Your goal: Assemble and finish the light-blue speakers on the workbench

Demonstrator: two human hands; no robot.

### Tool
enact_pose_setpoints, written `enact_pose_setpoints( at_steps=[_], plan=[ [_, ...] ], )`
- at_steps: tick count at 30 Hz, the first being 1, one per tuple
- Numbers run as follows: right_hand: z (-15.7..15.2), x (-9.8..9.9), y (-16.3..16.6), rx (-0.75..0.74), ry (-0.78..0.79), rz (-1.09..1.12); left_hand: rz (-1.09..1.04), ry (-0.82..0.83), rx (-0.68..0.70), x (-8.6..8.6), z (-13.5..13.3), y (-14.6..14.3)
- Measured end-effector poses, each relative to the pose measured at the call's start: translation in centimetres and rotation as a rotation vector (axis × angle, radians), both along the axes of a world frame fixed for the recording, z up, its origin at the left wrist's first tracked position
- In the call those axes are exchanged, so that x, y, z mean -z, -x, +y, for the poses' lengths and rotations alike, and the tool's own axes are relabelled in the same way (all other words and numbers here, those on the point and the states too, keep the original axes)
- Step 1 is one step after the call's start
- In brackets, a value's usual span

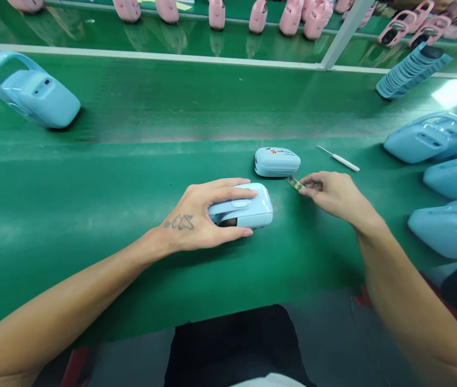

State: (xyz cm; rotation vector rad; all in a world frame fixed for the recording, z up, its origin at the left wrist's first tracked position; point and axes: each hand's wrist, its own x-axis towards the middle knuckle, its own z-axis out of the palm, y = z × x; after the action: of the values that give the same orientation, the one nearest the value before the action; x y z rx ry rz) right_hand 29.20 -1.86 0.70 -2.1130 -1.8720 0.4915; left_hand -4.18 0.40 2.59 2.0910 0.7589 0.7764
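My left hand [200, 217] is wrapped around a light blue plastic housing [248, 207] lying on the green belt [91, 226] in front of me. Its fingers curl over the top and the thumb presses the near side. Just right of it, my right hand [333, 193] pinches a small shiny flat part [295, 184] between thumb and fingertips, a little off the housing's far right corner. A second light blue piece with a small colourful print [277, 161] lies just beyond, touching neither hand.
A thin white-handled tool [339, 159] lies on the belt right of the printed piece. Several light blue housings [450, 177] crowd the right edge, with a stack of blue parts [412, 70] behind. Another blue housing [29, 88] sits far left. Pink housings [293, 16] line the back.
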Motion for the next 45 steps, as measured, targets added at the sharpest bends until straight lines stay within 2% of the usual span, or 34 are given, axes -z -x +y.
enact_pose_setpoints(
  at_steps=[4,7,10,13,16,21,35,45],
  plan=[
    [-1.4,-1.7,1.0,0.005,-0.133,0.111,-0.032,-0.036,0.012,0.4,0.0,0.0],
    [-2.7,-2.8,2.3,0.01,-0.152,0.42,-0.043,-0.055,0.014,0.5,0.0,0.0],
    [-4.1,-3.9,4.3,-0.066,-0.217,0.782,-0.039,-0.054,0.017,0.5,0.0,0.0],
    [-5.2,-4.8,6.9,-0.171,-0.314,0.889,-0.037,-0.032,0.023,0.5,0.0,0.1],
    [-5.7,-5.2,9.3,-0.266,-0.392,0.862,-0.053,-0.014,0.029,0.5,0.1,0.1],
    [-5.8,-4.7,11.3,-0.297,-0.471,0.653,-0.082,0.0,0.032,0.8,0.0,0.0],
    [-5.5,-4.7,12.1,-0.377,-0.523,0.525,-0.121,-0.008,0.054,0.7,0.0,-0.1],
    [-5.3,-5.7,11.9,-0.527,-0.599,0.197,-0.116,-0.022,0.052,0.8,0.0,0.0]
  ],
)
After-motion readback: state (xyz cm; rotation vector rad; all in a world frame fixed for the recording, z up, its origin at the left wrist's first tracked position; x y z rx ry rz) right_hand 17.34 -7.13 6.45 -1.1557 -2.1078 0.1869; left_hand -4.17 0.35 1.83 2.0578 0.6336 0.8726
